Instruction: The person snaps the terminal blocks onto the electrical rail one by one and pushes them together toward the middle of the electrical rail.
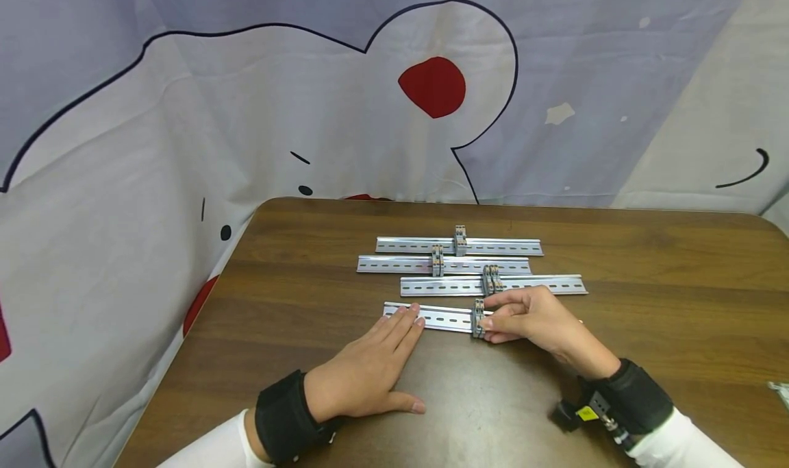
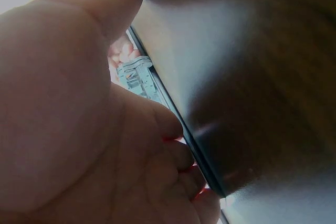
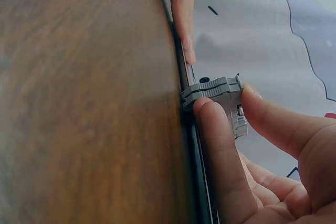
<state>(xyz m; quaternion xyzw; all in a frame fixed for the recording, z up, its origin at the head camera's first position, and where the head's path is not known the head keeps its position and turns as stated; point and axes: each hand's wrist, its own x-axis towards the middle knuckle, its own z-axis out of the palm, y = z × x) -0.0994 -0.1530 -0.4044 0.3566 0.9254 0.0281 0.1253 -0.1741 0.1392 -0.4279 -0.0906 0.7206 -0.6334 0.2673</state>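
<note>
The nearest slotted metal DIN rail [image 1: 448,319] lies crosswise on the table, its right part behind my right hand. Grey terminal blocks [image 1: 477,318] stand side by side on it. My right hand [image 1: 536,321] pinches these blocks between thumb and fingers; in the right wrist view a fingertip [image 3: 210,109] presses their side, low by the rail. My left hand [image 1: 370,368] is spread flat, with its fingertips resting on the rail's left part and its thumb out on the tabletop. In the left wrist view, the blocks [image 2: 137,74] show past my palm.
Three more rails lie behind: a far one [image 1: 419,246], a middle one [image 1: 394,264] and a closer one [image 1: 440,287]. Each carries grey terminal blocks [image 1: 460,240]. A small pale object [image 1: 780,391] sits at the table's right. A printed cloth hangs behind the wooden table [image 1: 666,303].
</note>
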